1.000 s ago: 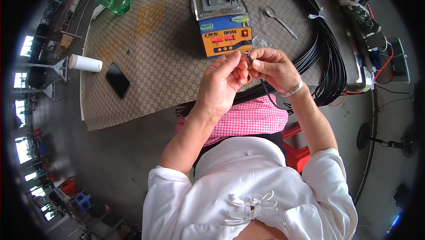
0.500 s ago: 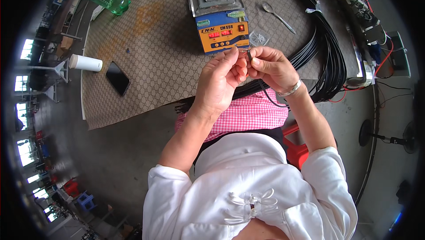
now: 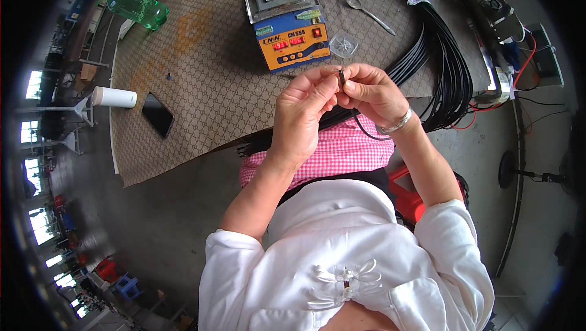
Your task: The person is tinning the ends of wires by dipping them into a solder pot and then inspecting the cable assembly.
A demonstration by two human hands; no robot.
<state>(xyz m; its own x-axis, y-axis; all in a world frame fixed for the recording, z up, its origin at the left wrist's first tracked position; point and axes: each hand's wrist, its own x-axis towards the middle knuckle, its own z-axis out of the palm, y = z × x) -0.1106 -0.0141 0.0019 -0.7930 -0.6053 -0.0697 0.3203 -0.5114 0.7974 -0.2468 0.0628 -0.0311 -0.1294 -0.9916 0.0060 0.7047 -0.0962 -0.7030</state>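
Both my hands meet just in front of the near edge of the table, at the end of a thin black cable [image 3: 341, 78]. My right hand [image 3: 379, 100] pinches this cable between thumb and fingers, its tip pointing up; the cable's loop hangs below the hand. My left hand [image 3: 298, 114] has thumb and forefinger pressed together at the cable's tip. What lies between those fingertips is too small to make out. Beyond the hands stands a blue and orange solder pot [image 3: 294, 43] with a lit red display and a metal tray on top.
A thick bundle of black cables [image 3: 453, 68] curves along the table's right side. Beside the pot lie a small clear plastic piece [image 3: 343, 45] and a spoon [image 3: 370, 14]. Leftward are a phone [image 3: 157, 114], a white cup [image 3: 114, 97] and a green bottle [image 3: 135, 6].
My left thumb and fingers have shifted slightly at the cable's tip. The right hand keeps its pinch. The whole view has turned a little, so the table things appear farther left.
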